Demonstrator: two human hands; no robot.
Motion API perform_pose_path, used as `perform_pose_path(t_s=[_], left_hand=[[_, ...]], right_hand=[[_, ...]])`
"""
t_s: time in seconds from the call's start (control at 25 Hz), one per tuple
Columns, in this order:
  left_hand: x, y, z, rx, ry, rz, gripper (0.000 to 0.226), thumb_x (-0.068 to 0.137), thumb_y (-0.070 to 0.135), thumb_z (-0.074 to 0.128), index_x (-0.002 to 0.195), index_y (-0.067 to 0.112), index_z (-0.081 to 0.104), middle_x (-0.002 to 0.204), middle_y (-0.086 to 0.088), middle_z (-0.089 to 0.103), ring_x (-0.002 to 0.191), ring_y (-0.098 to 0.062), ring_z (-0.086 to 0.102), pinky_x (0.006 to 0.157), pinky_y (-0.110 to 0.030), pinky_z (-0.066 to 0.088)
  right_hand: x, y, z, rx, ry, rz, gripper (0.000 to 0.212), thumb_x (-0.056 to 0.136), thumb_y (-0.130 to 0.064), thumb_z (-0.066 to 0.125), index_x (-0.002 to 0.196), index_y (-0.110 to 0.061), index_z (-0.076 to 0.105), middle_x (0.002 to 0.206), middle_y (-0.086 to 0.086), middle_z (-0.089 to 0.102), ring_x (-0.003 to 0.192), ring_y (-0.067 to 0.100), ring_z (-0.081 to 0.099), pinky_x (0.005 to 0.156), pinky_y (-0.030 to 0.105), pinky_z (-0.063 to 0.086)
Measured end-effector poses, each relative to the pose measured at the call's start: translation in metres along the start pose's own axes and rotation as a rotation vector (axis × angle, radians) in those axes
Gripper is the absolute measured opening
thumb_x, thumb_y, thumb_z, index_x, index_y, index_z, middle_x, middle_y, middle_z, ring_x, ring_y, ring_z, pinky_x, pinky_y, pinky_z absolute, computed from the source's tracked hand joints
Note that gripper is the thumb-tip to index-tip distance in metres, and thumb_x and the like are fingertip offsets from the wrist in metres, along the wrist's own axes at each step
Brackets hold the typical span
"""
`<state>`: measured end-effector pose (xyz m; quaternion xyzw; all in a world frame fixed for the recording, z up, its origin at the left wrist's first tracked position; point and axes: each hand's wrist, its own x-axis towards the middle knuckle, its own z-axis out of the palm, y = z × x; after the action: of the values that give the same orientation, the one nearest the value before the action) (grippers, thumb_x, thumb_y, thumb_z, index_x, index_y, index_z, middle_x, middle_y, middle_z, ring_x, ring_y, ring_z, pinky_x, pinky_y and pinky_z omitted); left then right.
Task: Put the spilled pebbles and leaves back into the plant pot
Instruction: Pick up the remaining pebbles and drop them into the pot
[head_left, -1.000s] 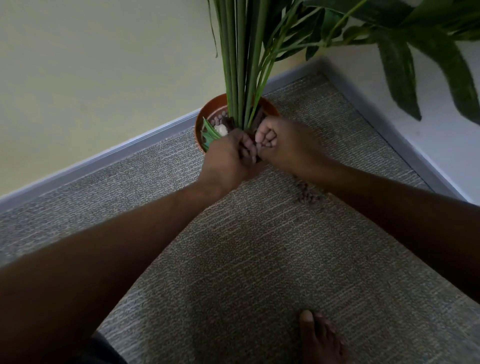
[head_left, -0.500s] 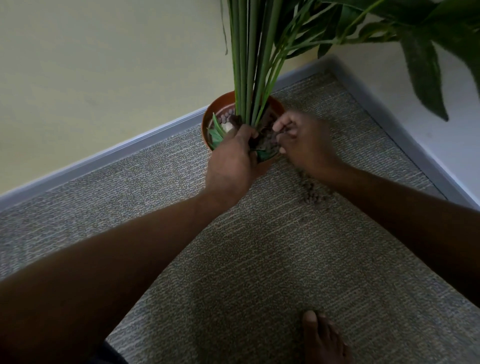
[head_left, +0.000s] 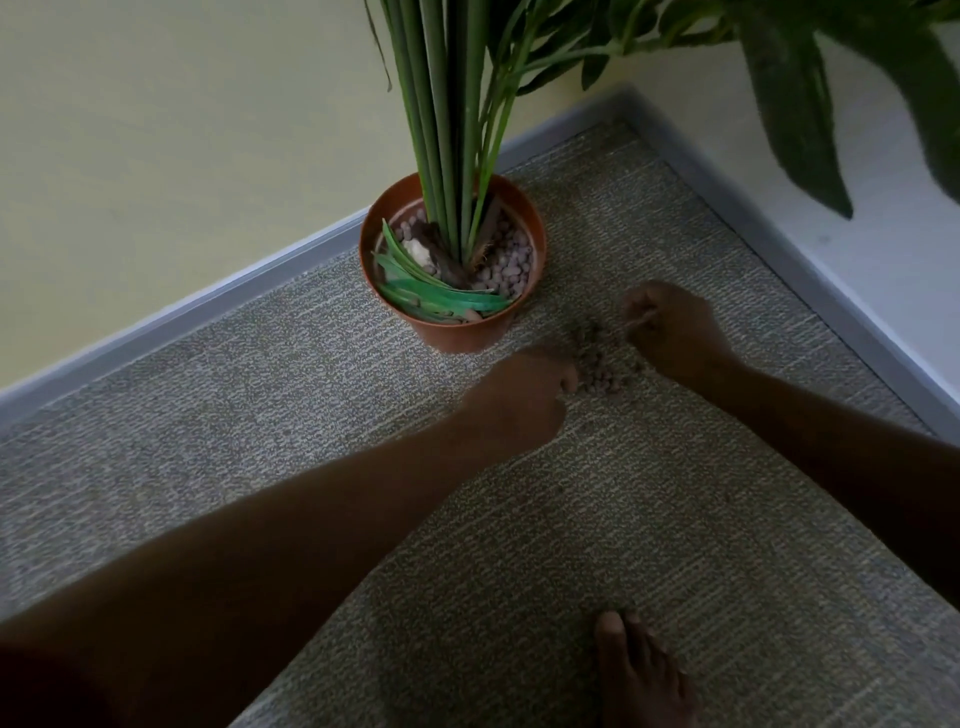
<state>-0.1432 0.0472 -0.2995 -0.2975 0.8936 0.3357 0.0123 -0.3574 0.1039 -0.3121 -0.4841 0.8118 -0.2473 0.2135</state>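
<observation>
Bare foot (head_left: 641, 670) at 6 o'clock on the carpet (head_left: 311, 395). Left hand (head_left: 519, 397) and right hand (head_left: 670, 327) flank the spilled pebbles (head_left: 597, 364) — fingers curled down, grip contents unclear. Plant pot (head_left: 457, 327) at 11 o'clock of the pile — leaves (head_left: 441, 296) inside.

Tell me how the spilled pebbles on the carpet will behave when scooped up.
The pebbles look small and rounded, so they will probably roll and slip between fingers. The ribbed carpet likely stops them scattering far. They lie loose between both hands, so pinching gathers few at once.
</observation>
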Motion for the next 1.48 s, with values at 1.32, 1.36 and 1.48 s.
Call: perform_pose_path(t_s=[1.32, 1.36, 1.48], left_hand=[[0.057, 0.012, 0.059, 0.212, -0.091, -0.2, 0.039, 0.103, 0.015, 0.036, 0.141, 0.009, 0.042, 0.142, -0.017, 0.042, 0.115, -0.036, 0.058, 0.09, -0.045, 0.047], [0.055, 0.012, 0.058, 0.224, -0.094, -0.203, 0.038, 0.103, 0.014, 0.037, 0.14, 0.008, 0.042, 0.142, -0.018, 0.042, 0.115, -0.037, 0.058, 0.089, -0.045, 0.048], [0.049, 0.015, 0.058, 0.232, -0.084, -0.224, 0.033, 0.101, 0.013, 0.041, 0.133, 0.006, 0.046, 0.133, -0.019, 0.048, 0.11, -0.038, 0.061, 0.086, -0.046, 0.05]], right_hand=[[-0.029, 0.031, 0.039, -0.266, -0.306, -0.267, 0.018, 0.086, -0.015, 0.068, 0.102, -0.005, 0.069, 0.104, 0.014, 0.063, 0.098, 0.027, 0.06, 0.08, 0.022, 0.037], [-0.03, 0.031, 0.04, -0.262, -0.311, -0.262, 0.014, 0.087, -0.015, 0.067, 0.098, -0.007, 0.07, 0.104, 0.012, 0.063, 0.097, 0.026, 0.061, 0.079, 0.023, 0.04], [-0.035, 0.034, 0.044, -0.232, -0.29, -0.274, 0.006, 0.085, -0.011, 0.067, 0.089, -0.008, 0.071, 0.098, 0.012, 0.061, 0.087, 0.026, 0.062, 0.075, 0.032, 0.05]])
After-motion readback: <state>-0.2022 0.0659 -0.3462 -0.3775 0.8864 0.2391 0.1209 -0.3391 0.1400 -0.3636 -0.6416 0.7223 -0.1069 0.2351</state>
